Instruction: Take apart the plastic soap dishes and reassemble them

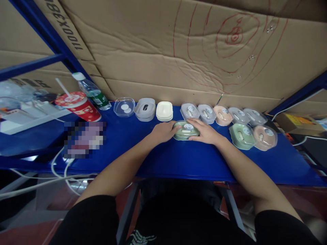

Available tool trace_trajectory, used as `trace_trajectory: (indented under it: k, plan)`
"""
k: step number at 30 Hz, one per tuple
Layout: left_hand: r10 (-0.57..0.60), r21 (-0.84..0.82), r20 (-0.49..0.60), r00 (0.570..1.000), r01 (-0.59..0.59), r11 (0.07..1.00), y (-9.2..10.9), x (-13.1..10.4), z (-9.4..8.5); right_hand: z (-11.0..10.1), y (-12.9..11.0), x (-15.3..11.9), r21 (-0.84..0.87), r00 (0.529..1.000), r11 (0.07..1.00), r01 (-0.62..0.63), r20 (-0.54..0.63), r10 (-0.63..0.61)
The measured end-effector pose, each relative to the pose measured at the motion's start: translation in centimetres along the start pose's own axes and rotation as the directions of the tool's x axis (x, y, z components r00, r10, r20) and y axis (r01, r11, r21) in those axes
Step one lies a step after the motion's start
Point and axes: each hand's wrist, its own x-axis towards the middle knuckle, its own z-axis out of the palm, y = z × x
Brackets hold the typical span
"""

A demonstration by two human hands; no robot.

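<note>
A green lidded box (pixel 187 134) with a round sticker and a pale clip on top sits on the blue table, between my two hands. My left hand (pixel 165 131) grips its left side, the thumb lying near the top edge. On its right side my right hand (pixel 205 132) is closed round the edge, fingers over the rim. Parts of the box's sides are hidden by my fingers. Behind it, to the left, stand a stack of cream trays (pixel 164 111), a grey box part with a dark slot (pixel 145 109) and clear lids (pixel 124 107) with white discs.
Several lidded boxes in grey (pixel 206 114), peach (pixel 223 115) and green (pixel 242 136) stand along the right. On the left are a red cup with a straw (pixel 81 106), a water bottle (pixel 93 92) and a blurred-out item (pixel 85 139). A cardboard wall (pixel 143 51) rises behind the table.
</note>
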Motion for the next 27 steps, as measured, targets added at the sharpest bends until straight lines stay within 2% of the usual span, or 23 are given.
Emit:
trace_trajectory:
  k: [6, 11, 14, 18, 22, 24, 27]
  plan:
    - [0.004, -0.004, 0.025, 1.000, -0.004, 1.000, 0.0, 0.2, 0.2, -0.4, -0.1, 0.0, 0.030, 1.000, 1.000, -0.002, -0.013, 0.002]
    - [0.040, -0.102, -0.009, 0.999, -0.040, 0.994, -0.3, 0.6, 0.2, -1.6, -0.6, -0.4, -0.069, 0.999, 0.997, -0.017, -0.040, 0.014]
    - [0.059, -0.123, -0.010, 0.998, -0.060, 0.991, -0.4, 0.6, 0.2, -2.2, -0.9, -0.6, -0.096, 0.999, 0.995, -0.034, -0.014, 0.033]
    - [0.074, -0.133, 0.000, 0.997, -0.074, 0.988, -0.5, 0.8, 0.4, -2.7, -0.9, -0.9, -0.031, 0.998, 0.999, -0.043, 0.040, 0.044]
    - [0.079, -0.216, 0.017, 0.997, -0.073, 0.974, -0.6, 1.0, 0.6, -3.2, -0.9, -1.1, -0.045, 0.996, 0.997, -0.059, 0.057, 0.062]
    - [0.083, -0.231, 0.024, 0.996, -0.076, 0.970, -0.5, 1.0, 0.7, -3.7, -1.4, -1.2, -0.092, 0.997, 0.994, -0.058, 0.038, 0.061]
    - [0.091, -0.187, 0.018, 0.996, -0.086, 0.979, -0.2, 0.9, 0.8, -4.3, -3.0, -1.2, -0.178, 0.998, 0.983, -0.043, -0.060, 0.032]
